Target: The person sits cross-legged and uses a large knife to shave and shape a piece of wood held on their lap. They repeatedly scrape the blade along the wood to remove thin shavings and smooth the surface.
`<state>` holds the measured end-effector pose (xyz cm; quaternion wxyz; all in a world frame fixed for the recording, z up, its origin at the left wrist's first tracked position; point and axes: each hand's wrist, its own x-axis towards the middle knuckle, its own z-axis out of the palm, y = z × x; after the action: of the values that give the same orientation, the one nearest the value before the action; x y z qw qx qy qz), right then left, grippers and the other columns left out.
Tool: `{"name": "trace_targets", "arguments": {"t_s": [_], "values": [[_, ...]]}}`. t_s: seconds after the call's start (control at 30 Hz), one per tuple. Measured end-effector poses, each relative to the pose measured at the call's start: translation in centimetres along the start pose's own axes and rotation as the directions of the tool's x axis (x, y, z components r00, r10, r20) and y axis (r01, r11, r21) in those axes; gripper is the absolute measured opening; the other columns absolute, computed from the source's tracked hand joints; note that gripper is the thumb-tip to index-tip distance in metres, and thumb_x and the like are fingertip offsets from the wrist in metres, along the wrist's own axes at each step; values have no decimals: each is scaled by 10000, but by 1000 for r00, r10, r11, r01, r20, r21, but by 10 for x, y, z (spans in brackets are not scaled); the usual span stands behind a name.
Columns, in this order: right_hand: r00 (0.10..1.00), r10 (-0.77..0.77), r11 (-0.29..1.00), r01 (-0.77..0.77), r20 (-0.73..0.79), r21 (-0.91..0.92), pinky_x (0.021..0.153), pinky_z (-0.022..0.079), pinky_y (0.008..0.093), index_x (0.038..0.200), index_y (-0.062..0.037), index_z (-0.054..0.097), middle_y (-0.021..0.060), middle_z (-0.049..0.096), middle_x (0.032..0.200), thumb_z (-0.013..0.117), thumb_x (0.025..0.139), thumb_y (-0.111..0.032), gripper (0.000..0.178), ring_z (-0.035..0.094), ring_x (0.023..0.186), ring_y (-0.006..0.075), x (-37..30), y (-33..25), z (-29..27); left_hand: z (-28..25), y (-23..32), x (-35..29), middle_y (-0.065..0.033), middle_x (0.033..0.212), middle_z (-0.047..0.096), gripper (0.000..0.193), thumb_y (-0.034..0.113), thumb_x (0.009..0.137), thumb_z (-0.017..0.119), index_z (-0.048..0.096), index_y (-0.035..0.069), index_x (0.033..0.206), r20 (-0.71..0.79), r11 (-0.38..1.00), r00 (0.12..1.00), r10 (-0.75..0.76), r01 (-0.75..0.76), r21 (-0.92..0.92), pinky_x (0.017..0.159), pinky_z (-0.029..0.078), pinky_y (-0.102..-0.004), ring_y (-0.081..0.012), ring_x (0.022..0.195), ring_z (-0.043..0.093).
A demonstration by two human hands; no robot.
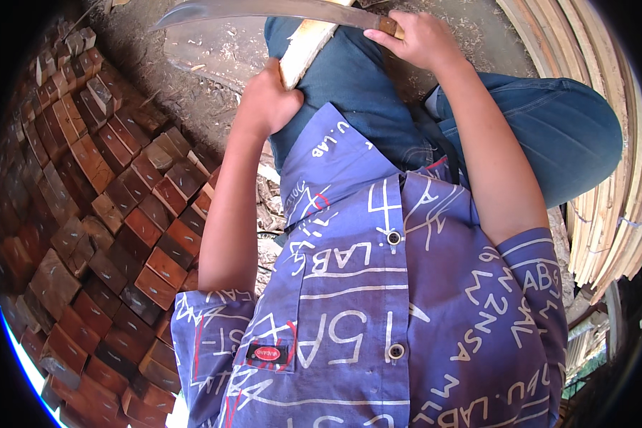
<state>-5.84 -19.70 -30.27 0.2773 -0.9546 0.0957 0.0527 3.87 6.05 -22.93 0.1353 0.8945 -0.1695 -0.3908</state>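
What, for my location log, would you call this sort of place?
Probably a woodworking workshop: stacked wooden blocks at left, long wooden strips at right, and a curved knife in the person's right hand.

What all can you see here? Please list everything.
Curved knife: 1, grey and brown, top centre.
Wood piece: 1, pale, top centre, under the knife.
Stacked blocks: many, reddish-brown, left side.
Long strips: many, pale tan, right edge.
Ground: 1, brown, top.
Wood scraps: many, pale, scattered on the ground.
Shirt: 1, blue-purple with white lettering, centre.
Trousers: 1 pair, dark blue, upper middle to right.
Left hand: 1, bare, holding the wood piece.
Right hand: 1, bare, gripping the knife.
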Motion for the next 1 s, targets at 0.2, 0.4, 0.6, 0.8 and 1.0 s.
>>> {"name": "trace_targets", "arguments": {"t_s": [0.2,0.4,0.6,0.8,1.0], "values": [[999,32,998,-33,-9,-46,656,535,492,902,-41,681,220,662,731,571,819,-692,665,670,738,401,-6,0,0,-2,2,-3,-356,985,621,439,196,661,587,537,-82,998,-2,999,1000,-1,1,33,897,469,-486,-494,996,591],[950,293,934,-309,108,177,682,518,443,969,-53,711,210,663,748,544,864,-657,635,661,741,394,-9,35,-22,-1,1,-3,-351,999,623,438,183,664,584,544,-79,1013,-17,1000,1000,9,-9,18,903,472,-484,-486,1004,594],[947,313,932,-320,63,173,708,515,437,951,-44,705,224,662,782,591,845,-627,603,654,778,399,-13,4,-23,2,-3,-2,-349,1007,625,470,182,667,595,547,-82,1052,-22,999,999,45,-45,-5,914,472,-476,-485,1015,592],[965,243,955,-256,98,149,731,526,473,986,-41,668,215,671,822,675,786,-277,309,647,807,409,-6,-15,-14,-3,-3,2,-349,1015,624,471,181,669,594,544,-84,1055,6,1000,1000,31,-31,-6,914,471,-473,-487,1025,589],[985,142,984,-151,101,91,759,531,485,1007,-91,676,201,680,860,671,765,-256,293,648,840,410,2,-26,-7,-5,0,0,-341,1016,627,459,175,665,590,547,-82,1044,18,999,1000,23,-23,-36,911,469,-474,-486,1026,588]]}}
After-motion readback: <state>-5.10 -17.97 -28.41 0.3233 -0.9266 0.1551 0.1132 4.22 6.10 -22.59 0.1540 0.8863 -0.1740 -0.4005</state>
